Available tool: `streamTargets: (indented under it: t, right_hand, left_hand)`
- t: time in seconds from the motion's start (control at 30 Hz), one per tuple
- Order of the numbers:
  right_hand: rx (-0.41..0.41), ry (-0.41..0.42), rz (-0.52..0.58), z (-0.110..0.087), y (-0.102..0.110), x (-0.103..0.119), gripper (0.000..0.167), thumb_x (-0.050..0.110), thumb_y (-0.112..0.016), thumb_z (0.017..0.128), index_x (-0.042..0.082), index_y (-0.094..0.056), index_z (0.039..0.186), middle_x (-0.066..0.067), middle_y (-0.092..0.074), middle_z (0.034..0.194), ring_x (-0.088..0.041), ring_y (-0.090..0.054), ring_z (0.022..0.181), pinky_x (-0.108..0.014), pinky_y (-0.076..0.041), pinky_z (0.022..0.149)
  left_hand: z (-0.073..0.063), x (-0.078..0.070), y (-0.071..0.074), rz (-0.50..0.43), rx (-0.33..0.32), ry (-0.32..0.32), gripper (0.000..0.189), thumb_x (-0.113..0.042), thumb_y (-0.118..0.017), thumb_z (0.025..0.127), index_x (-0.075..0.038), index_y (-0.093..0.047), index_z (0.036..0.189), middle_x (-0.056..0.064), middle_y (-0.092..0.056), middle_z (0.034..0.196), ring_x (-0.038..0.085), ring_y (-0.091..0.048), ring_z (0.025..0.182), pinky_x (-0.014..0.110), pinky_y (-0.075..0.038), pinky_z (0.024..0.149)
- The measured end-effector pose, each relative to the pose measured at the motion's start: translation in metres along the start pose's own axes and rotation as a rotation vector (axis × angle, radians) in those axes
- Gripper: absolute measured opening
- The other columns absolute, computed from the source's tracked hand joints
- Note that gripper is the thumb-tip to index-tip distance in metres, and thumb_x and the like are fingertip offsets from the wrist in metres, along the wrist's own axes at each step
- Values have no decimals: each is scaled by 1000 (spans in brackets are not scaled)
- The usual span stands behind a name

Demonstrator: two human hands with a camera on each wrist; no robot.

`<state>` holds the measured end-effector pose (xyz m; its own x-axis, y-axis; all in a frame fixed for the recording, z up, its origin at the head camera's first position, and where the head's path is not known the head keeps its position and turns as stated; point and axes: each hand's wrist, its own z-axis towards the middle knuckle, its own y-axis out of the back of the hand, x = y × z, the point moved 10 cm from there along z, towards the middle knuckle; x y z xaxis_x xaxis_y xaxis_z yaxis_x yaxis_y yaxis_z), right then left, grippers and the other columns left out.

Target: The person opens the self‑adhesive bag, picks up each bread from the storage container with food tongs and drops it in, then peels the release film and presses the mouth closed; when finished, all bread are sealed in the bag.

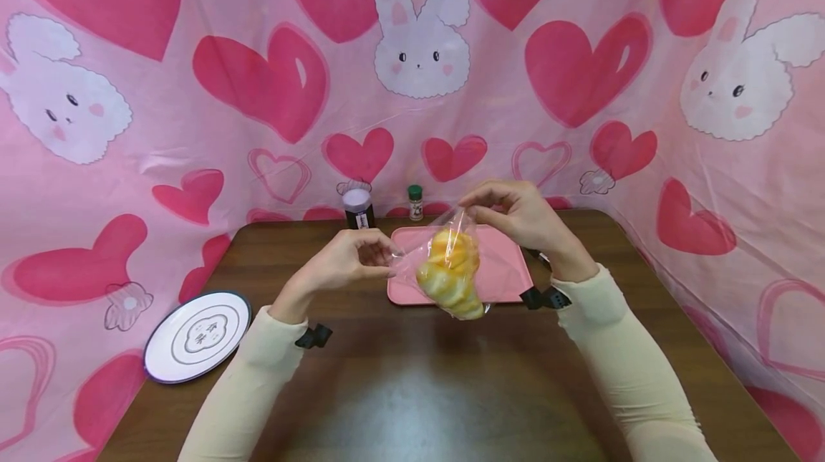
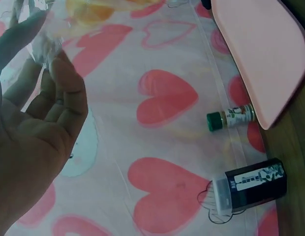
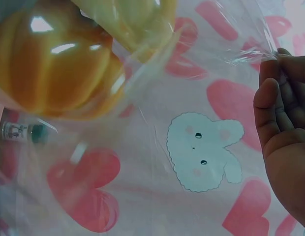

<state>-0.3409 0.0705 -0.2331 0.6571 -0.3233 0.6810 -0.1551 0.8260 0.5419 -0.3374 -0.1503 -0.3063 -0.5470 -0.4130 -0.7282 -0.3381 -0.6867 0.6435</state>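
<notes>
A clear plastic bag (image 1: pixel 411 259) with golden croissant-like bread (image 1: pixel 451 272) inside hangs between my two hands, above the table and in front of a pink tray (image 1: pixel 505 268). My left hand (image 1: pixel 341 258) pinches the bag's left edge; in the left wrist view its thumb and fingertips meet on crumpled film. With thumb and fingertips, my right hand (image 1: pixel 523 215) grips the upper right corner, where the film is drawn tight in the right wrist view. The bread (image 3: pixel 54 69) fills that view's upper left, its glossy brown ridges seen through the film.
Behind the tray stand a dark jar (image 1: pixel 359 210) with a pale lid and a small green-capped bottle (image 1: pixel 415 204). A white plate (image 1: pixel 157 358) with a dark rim lies at the table's left edge. A dark object (image 1: pixel 540 257) shows beside the tray's right side. Pink heart-print cloth hangs around the table.
</notes>
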Motion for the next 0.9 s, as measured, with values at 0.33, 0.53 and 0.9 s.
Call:
streamTargets:
  t: [0.33,0.53,0.9]
  right_hand:
    - [-66,-65,105,-4,14,-6,19,7,-71,91,3,-74,109,10,-73,96,-14,-61,76,-25,-55,63]
    - [-97,-82,201,-6,18,-10,21,7,-72,90,1,-73,111,3,-74,96,-20,-64,77,-26,-58,64]
    - [-120,-112,243,-8,17,-29,20,5,-76,86,-2,-74,105,6,-76,88,-11,-70,74,-28,-60,64]
  left_hand:
    - [-3,8,-1,38,-21,34,22,-16,-85,79,-14,-74,99,0,-72,87,14,-65,79,26,-56,73]
    - [-6,10,10,41,-102,31,18,-16,-81,84,-18,-79,101,-3,-72,87,14,-61,80,27,-54,71]
    - [-20,11,40,-101,-283,3,9,-13,-75,89,-10,-77,97,7,-69,103,13,-61,91,21,-52,70]
